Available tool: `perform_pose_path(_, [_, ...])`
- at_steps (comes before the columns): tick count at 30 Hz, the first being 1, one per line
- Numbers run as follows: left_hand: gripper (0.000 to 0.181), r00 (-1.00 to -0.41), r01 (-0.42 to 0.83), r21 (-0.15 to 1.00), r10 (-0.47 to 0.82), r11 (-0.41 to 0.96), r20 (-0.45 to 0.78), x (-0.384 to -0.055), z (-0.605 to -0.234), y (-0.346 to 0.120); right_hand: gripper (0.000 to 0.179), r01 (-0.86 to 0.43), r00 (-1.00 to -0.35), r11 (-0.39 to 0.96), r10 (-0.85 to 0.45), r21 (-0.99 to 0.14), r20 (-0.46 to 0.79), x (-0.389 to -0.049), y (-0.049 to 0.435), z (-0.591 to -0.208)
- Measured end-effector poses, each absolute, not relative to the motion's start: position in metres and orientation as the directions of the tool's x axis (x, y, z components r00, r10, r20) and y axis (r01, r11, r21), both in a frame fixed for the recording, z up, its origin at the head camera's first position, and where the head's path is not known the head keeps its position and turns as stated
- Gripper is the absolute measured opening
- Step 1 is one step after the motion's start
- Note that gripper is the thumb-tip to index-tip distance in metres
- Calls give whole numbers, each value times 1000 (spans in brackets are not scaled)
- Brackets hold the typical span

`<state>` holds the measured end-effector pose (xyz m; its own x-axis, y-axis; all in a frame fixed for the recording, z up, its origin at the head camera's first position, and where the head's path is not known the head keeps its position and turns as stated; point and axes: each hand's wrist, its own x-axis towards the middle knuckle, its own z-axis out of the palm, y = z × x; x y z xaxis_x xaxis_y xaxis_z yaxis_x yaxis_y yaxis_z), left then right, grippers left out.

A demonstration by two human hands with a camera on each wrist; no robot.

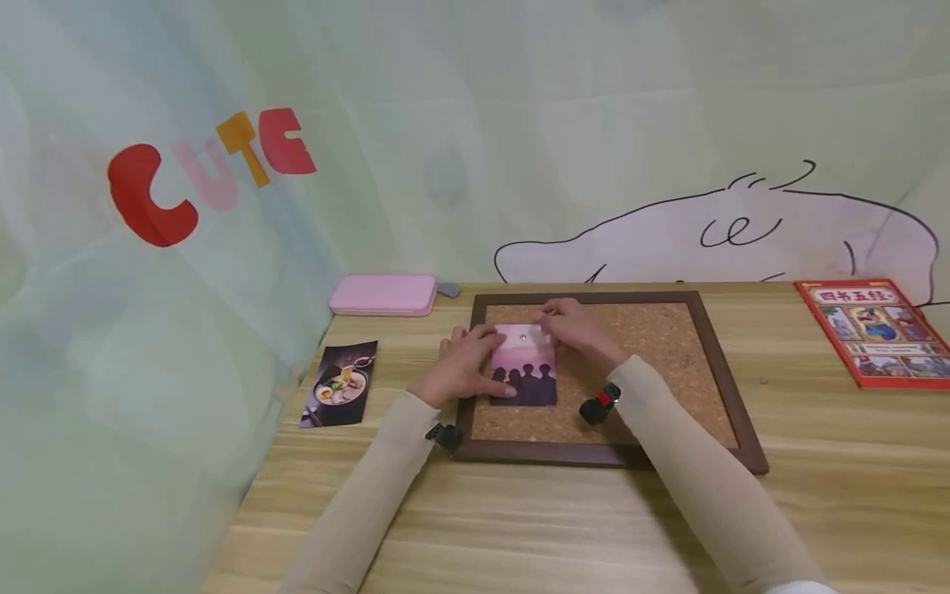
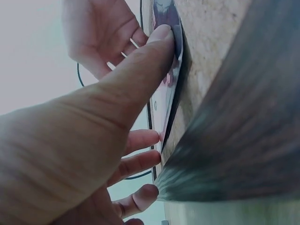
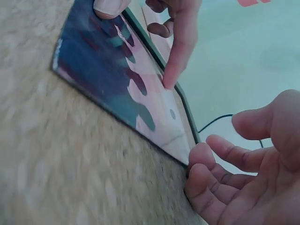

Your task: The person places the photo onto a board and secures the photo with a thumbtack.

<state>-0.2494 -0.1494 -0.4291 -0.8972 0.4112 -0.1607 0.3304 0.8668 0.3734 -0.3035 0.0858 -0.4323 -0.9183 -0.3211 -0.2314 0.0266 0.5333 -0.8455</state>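
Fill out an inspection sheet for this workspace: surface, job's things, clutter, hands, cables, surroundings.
Surface: wooden table, pale grain.
Job's things: pink photo on the left part of the dark-framed cork board.
Clutter: food photo left of the board; pink case at the back left; red book at the right.
Left hand: thumb on the pink photo's lower left part.
Right hand: fingertips at its upper right corner.
Cables: nothing seen.
Surroundings: pale wall with colored letters and a line drawing.
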Motion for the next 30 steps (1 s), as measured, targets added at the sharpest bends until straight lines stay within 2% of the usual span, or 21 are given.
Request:
perform_pose_path(7, [97,-898,316,387,405,866,-173,-249,-428,-149,47,-7,-944,489,-291,-872,-156,-290,108,-424])
perform_pose_path(20, [101,-894,341,416,427,843,-133,-252,-425,-154,49,-70,-974,567,-215,-820,-65,-256,169,-402])
perform_pose_path(30, [100,-902,354,429,425,831,-79,-246,-421,-170,54,-56,-983,590,-175,-805,-61,-238,201,-397])
